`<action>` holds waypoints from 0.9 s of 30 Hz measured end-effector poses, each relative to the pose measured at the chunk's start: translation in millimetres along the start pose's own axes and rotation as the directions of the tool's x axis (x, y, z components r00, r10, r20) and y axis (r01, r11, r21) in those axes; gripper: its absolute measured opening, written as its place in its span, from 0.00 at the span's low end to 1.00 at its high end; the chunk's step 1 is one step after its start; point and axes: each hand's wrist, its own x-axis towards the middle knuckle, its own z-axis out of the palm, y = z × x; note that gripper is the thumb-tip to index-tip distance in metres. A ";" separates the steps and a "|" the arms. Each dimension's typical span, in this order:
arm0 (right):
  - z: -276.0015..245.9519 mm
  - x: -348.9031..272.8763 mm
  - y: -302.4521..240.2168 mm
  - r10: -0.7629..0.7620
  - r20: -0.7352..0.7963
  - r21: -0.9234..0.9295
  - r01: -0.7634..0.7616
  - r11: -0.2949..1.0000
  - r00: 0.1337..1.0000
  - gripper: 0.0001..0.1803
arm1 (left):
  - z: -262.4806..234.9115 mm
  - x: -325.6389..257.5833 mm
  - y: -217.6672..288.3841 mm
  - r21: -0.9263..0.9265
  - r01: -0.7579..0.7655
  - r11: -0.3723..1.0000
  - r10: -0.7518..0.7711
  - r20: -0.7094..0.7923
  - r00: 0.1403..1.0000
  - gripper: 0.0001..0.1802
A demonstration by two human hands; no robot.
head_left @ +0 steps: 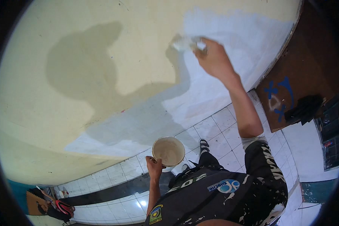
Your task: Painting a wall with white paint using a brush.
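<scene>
My left hand (153, 165) grips the rim of a round, pale paint bucket (170, 147), holding it at waist height below the wall. Its inside looks coated in whitish paint; how much liquid it holds I cannot tell. Up at the wall, my raised right hand (213, 58) is closed around a paintbrush (183, 43) with whitish bristles, somewhat smeared by motion. The bristles lie against the wall at the border between cream paint (139, 45) and fresh white paint (229, 41). More white covers the wall's lower strip, under my shadow.
A brown door (301, 56) with blue marks and a dark cloth (305, 108) stands at the right. White floor tiles (116, 171) run along the wall, crossed by a dark band (128, 190). Another person (58, 211) works at the far lower left.
</scene>
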 end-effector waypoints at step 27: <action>48.3 -49.2 138.1 0.257 0.238 -0.115 -0.236 0.965 0.936 0.18 | -4.6 -2.1 13.0 -0.034 0.021 0.999 -0.023 -0.055 0.998 0.16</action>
